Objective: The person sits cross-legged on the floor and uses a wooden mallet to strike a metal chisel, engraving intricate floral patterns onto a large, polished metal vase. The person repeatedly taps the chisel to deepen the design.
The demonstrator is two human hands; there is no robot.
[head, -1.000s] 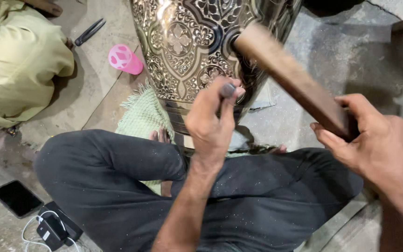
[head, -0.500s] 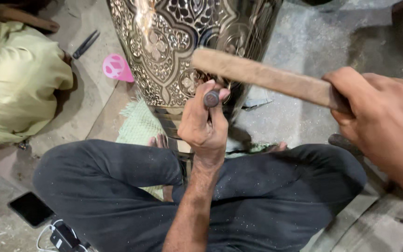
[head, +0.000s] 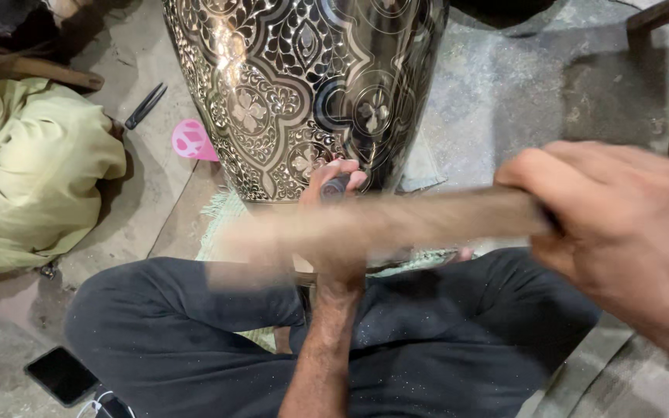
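1. Swung lower since half a second ago: wooden mallet handle [head: 396, 224] now motion-blurred, lying level across left hand, where before it was raised and tilted above it.
2. Right hand [head: 621, 240] closer to camera than earlier, fingers wrapped tight round handle's right end; mallet head not discernible in the blur.
3. Left hand [head: 334, 209] same spot as before, fingers pinched shut on small dark chisel [head: 334, 186], partly hidden behind blurred handle.
4. Chisel tip set against lower belly of large engraved metal vase [head: 303, 85]; exact contact point hard to tell.
5. Vase upright between crossed legs in dark trousers [head: 195, 325], standing on green woven mat [head: 222, 224] on floor.
6. Left of vase: pink plastic cup [head: 191, 142] on its side, just beside vase; dark pliers [head: 146, 105] farther up; yellow-green cloth bundle [head: 32, 178] well apart.
7. Black phone [head: 61, 375] flat on floor near left knee.
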